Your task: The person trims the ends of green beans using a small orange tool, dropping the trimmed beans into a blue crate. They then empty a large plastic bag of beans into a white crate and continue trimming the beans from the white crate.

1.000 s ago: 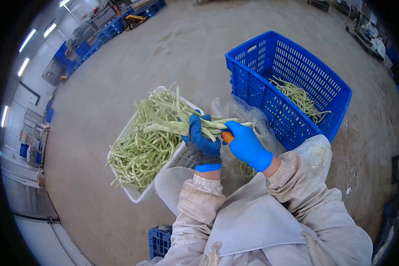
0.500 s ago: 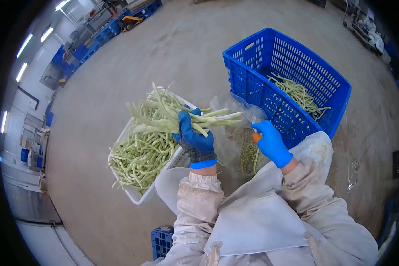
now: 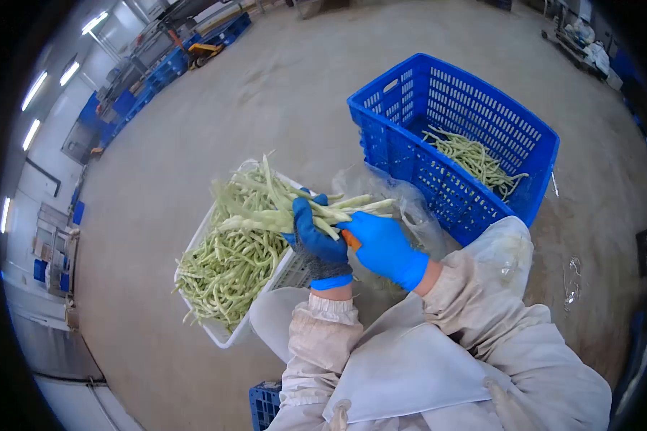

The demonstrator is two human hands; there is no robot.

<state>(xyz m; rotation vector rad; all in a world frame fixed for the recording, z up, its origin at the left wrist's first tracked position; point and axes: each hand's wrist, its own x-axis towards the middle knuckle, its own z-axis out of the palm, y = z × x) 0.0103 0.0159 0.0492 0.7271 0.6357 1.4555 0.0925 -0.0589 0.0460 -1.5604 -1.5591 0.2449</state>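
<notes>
My left hand (image 3: 319,241), in a blue and grey glove, is wrapped round a bunch of long pale green beans (image 3: 269,215) above the white crate. My right hand (image 3: 384,248), in a blue glove, is closed on a small tool with an orange handle (image 3: 351,240). Its fingers are at the right-hand ends of the bunch, close beside my left hand. Whatever blade the tool has is hidden. Many more beans (image 3: 230,276) fill the white crate (image 3: 284,271) under and left of my left hand.
A large blue crate (image 3: 438,172) with some beans (image 3: 474,159) inside stands at the right. Clear plastic bag (image 3: 413,208) lies against it, behind my right hand. A blue crate (image 3: 264,406) is low by my left sleeve. A yellow pallet jack (image 3: 203,52) stands far off.
My right hand has moved left with the orange-handled tool, from beside the plastic bag to the ends of the bunch. The left hand still holds the beans. The view has shifted slightly.
</notes>
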